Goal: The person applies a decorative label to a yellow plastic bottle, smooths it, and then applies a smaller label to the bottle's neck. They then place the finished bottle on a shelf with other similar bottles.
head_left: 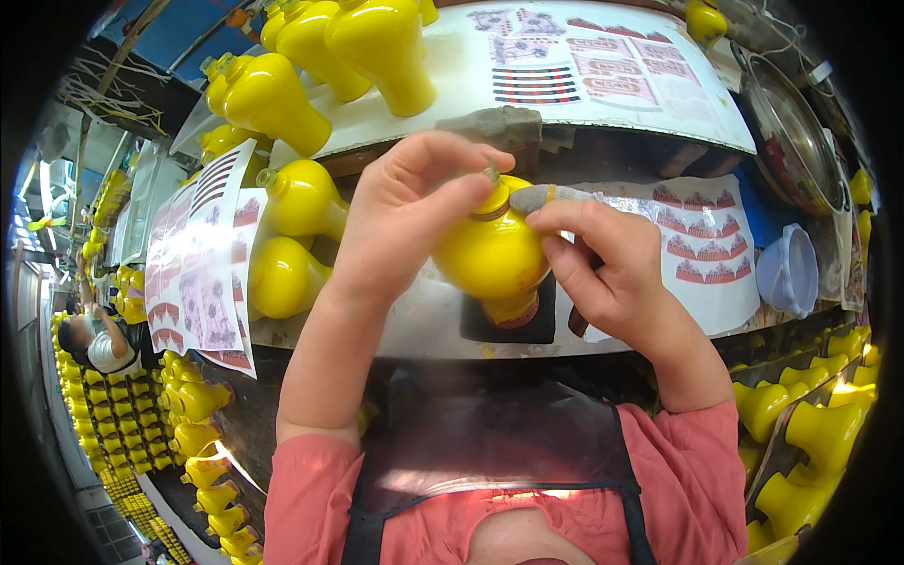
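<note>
Yellow vase (490, 254) is gripped by the curled left hand (400, 221); the right hand (607, 268) pinches its neck.

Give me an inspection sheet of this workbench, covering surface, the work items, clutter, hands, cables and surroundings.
Surface: pale bench top, mostly covered with sheets and vases.
Job's things: yellow vase lying sideways over a dark pad; small grey tool at its neck.
Clutter: decal sheets, more yellow vases, a metal bowl, a clear plastic lid.
Grippers: left hand grips the vase near its neck; right hand holds the grey tool against it.
Cables: thin pale wires near the bowl.
Surroundings: rows of yellow vases on the floor; another person at far left.
</note>
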`<act>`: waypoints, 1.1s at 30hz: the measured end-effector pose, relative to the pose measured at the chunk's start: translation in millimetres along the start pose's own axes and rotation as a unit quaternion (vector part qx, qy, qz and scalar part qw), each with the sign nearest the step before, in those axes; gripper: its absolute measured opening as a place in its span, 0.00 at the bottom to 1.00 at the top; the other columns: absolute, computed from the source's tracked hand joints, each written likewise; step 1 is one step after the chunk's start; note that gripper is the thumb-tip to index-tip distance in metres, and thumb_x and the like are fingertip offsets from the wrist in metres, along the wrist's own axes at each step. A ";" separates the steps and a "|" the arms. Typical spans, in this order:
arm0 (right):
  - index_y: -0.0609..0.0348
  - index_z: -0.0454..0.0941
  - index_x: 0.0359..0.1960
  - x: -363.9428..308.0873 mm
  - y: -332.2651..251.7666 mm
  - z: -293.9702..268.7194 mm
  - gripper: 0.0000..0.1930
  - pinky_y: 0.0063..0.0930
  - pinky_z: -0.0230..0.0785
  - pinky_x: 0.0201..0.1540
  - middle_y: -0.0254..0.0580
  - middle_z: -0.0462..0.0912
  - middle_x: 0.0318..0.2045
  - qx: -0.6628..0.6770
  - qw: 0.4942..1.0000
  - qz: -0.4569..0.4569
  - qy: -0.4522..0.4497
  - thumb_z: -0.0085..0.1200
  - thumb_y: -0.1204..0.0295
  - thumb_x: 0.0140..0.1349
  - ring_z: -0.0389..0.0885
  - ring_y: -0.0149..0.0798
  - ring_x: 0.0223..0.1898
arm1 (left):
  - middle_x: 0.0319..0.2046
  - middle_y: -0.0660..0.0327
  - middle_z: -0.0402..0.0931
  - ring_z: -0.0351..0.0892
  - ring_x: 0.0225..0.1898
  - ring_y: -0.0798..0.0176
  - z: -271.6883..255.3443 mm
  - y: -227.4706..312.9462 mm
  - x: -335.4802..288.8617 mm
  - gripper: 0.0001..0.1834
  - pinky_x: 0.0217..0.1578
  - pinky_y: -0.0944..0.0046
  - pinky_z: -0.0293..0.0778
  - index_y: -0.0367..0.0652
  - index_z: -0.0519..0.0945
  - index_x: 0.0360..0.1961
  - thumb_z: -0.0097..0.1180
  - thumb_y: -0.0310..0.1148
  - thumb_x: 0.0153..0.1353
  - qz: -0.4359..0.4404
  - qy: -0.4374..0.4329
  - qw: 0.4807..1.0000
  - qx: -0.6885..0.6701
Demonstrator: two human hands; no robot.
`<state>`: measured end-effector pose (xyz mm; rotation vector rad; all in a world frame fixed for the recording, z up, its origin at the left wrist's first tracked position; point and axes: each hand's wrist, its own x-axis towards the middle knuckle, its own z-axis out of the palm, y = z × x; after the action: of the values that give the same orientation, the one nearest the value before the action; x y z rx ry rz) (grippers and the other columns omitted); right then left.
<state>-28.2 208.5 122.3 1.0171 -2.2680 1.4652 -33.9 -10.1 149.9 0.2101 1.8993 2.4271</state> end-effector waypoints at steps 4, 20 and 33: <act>0.60 0.82 0.43 8.9 0.9 -5.2 0.07 0.26 0.70 0.27 0.42 0.86 0.35 0.091 0.992 0.084 0.027 0.58 0.79 0.63 0.79 0.29 0.24 | 0.42 0.62 0.84 0.81 0.43 0.72 0.7 -2.7 -1.2 0.07 0.48 0.69 0.78 0.37 0.82 0.40 0.64 0.21 0.61 0.057 0.033 0.991 0.118; 0.68 0.87 0.44 64.3 9.3 -3.8 0.21 0.27 0.78 0.41 0.50 0.89 0.33 0.127 0.949 0.269 -0.104 0.66 0.62 0.56 0.87 0.33 0.36 | 0.56 0.52 0.81 0.81 0.55 0.63 -15.3 -20.1 -4.8 0.27 0.59 0.61 0.76 0.37 0.74 0.66 0.58 0.21 0.65 0.021 -0.006 0.996 0.092; 0.70 0.83 0.50 64.3 8.1 -9.1 0.17 0.17 0.72 0.27 0.43 0.88 0.31 0.137 0.934 0.295 -0.146 0.64 0.69 0.65 0.81 0.23 0.27 | 0.55 0.54 0.81 0.81 0.54 0.65 -9.3 -24.0 -7.9 0.27 0.58 0.63 0.76 0.38 0.74 0.64 0.57 0.18 0.62 0.021 0.015 0.996 0.084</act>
<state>-81.6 191.7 156.3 0.6758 -2.8058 2.0260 -28.4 -14.1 123.9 0.2239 2.1351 2.3078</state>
